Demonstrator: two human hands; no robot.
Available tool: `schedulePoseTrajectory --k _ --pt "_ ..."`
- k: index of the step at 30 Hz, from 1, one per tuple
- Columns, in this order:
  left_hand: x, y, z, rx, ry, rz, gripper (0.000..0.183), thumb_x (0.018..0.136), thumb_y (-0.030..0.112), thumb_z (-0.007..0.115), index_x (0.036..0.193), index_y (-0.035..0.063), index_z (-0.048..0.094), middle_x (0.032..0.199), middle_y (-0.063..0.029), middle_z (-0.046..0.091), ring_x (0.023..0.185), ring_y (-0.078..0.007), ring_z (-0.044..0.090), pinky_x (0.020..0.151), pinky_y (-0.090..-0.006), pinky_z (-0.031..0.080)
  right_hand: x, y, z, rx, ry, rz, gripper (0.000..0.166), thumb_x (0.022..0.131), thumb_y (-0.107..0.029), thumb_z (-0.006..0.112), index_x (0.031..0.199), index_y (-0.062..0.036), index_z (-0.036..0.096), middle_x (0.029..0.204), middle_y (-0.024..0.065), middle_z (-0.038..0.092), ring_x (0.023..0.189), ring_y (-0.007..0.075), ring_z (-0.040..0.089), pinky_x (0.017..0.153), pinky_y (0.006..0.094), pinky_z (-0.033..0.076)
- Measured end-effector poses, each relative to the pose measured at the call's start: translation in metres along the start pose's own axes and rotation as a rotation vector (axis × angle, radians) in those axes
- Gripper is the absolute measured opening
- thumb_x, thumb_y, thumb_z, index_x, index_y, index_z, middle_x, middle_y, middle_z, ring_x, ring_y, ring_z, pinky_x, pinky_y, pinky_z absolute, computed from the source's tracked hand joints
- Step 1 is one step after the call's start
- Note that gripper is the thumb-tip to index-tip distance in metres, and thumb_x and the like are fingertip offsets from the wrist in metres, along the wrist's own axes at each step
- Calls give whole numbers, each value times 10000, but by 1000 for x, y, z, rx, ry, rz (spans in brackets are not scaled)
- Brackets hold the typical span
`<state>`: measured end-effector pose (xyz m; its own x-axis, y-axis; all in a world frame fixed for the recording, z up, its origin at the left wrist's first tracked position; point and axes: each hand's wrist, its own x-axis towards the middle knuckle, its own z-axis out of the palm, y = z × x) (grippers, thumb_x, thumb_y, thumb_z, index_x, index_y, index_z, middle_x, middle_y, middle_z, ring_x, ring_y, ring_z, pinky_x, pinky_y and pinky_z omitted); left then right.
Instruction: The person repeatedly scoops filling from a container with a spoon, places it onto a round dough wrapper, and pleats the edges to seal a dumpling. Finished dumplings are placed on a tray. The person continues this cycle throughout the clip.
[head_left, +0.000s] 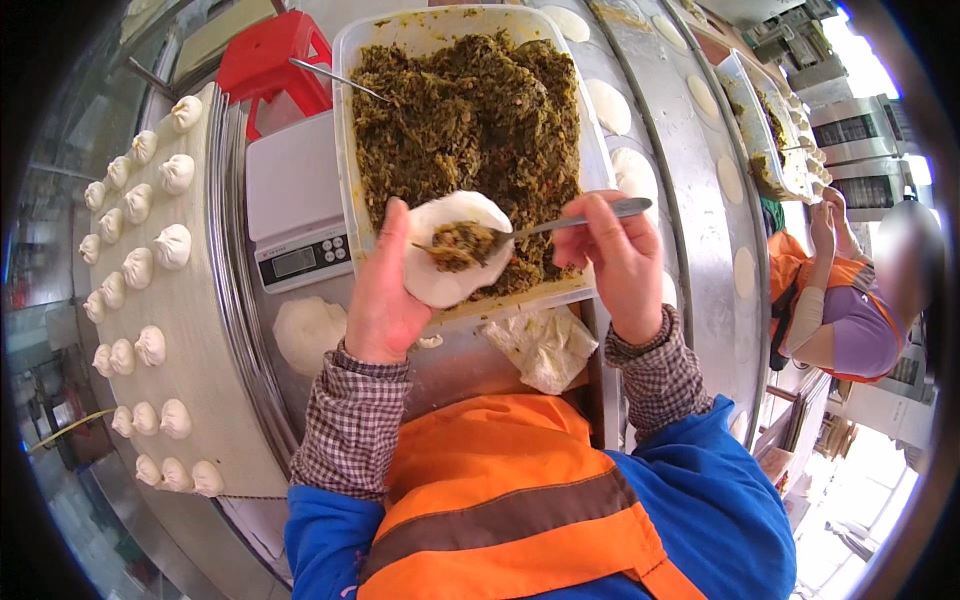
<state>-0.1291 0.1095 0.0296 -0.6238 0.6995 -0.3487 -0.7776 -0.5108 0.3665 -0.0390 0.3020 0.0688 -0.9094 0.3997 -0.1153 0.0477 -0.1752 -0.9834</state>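
My left hand (390, 292) holds a round dough wrapper (435, 286) on its palm and fingers, with the thumb raised at the rim. A mound of chopped vegetable filling (454, 246) lies in the wrapper's middle. My right hand (619, 259) grips the handle of a metal spoon (574, 219), whose bowl rests in that mound. Both hands are over the near part of a plastic tub (600, 161) full of dark green filling (457, 120). A second metal utensil (330, 77) leans over the tub's left wall.
Left stands a tray (217, 360) with rows of pleated buns (174, 246). Beside the tub are a digital scale (296, 191), a red stool (274, 56), a dough piece (307, 334) and a crumpled cloth (544, 345). Wrappers (609, 106) line the right-hand conveyor (705, 247). A co-worker (855, 307) works beyond.
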Motion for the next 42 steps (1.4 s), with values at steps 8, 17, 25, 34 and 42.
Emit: schedulePoseTrajectory --k 8,17,25,34,42 --pt "-2 -6 3 285 71 133 298 857 63 649 1140 4 579 1045 -78 645 951 -166 633 838 -316 533 -2 -21 31 -478 -132 -290 149 945 -81 501 899 21 600 697 55 633 600 98 609 534 233 496" --pt "0 0 -1 77 109 190 345 909 204 603 1200 30 538 1160 -75 577 1063 -170 576 856 -327 525 -14 -6 -31 -859 -182 -444 63 863 -8 559 820 1 604 712 110 639 616 241 639 558 315 507" --pt "5 -6 -7 209 275 258 341 939 202 565 1226 25 517 1168 -62 573 1086 -185 566 913 -363 510 -31 1 -34 -362 -40 -49 157 944 -87 516 852 24 578 712 84 624 600 163 603 553 271 486" --pt "-3 -3 5 113 -6 -43 404 933 260 584 1235 6 500 1169 -101 583 1068 -216 590 901 -378 517 -12 -11 -23 137 86 -84 238 990 -195 456 935 7 570 753 89 637 574 131 584 531 227 452" --pt "4 -5 -3 235 67 97 313 861 74 638 1165 35 576 1075 -35 619 989 -144 595 845 -306 519 -20 -25 -10 -321 225 -395 176 978 -122 474 955 20 575 747 75 634 605 107 592 550 211 454"
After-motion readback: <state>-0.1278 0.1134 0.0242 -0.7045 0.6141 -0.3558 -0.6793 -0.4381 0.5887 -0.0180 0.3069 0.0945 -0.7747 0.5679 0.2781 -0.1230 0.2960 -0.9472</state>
